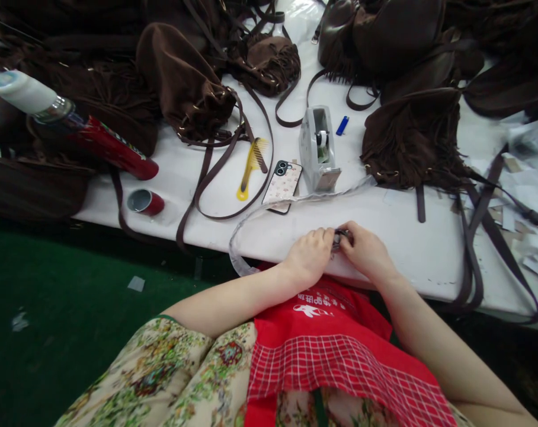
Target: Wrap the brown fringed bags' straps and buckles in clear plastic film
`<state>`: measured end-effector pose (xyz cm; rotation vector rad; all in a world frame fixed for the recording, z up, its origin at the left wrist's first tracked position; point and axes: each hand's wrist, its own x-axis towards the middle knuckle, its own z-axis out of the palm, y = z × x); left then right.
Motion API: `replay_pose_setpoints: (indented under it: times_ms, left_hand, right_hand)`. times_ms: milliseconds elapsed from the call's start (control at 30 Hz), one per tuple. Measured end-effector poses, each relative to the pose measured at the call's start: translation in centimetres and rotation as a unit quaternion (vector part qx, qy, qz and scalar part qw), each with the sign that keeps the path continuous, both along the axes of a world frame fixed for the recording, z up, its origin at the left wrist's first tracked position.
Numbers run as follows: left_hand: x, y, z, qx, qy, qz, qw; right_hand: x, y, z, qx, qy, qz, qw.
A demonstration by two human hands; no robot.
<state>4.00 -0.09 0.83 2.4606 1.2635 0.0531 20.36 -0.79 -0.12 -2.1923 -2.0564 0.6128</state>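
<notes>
My left hand (308, 255) and my right hand (364, 252) meet at the near edge of the white table (411, 249). Both pinch a small dark piece (341, 237) between their fingertips; I cannot make out what it is. A clear plastic strip (251, 222) loops from that spot leftward, hangs over the table edge and runs back toward a grey tape dispenser (319, 148). Below my hands lies a red apron (335, 350).
Brown suede fringed bags (411, 136) and long straps (473, 237) cover the back and right of the table. A phone (283, 184), yellow comb (251, 166), blue lighter (342, 125), red cup (145, 202) and red-and-clear bottle (73, 130) lie left. Green floor (51, 320) below.
</notes>
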Motion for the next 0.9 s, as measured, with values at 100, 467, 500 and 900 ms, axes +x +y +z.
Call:
replay_pose_setpoints:
  times_ms: [100, 467, 500, 900]
  left_hand:
    - [-1.6, -0.4, 0.3, 0.013, 0.056, 0.003, 0.998]
    - [-1.9, 2.3, -0.8, 0.026, -0.027, -0.169, 0.985]
    - [-1.7, 2.4, -0.8, 0.012, -0.036, -0.165, 0.986]
    - [-2.3, 1.9, -0.6, 0.024, -0.050, -0.181, 0.982]
  right_hand:
    - [1.4, 1.3, 0.6, -0.017, 0.036, 0.151, 0.988]
    - [1.8, 3.1, 1.9, -0.044, 0.069, 0.247, 0.965]
    - [1.6, 2.5, 1.7, -0.028, 0.052, 0.195, 0.979]
    - [0.3, -1.1, -0.6, 0.013, 0.087, 0.044, 0.995]
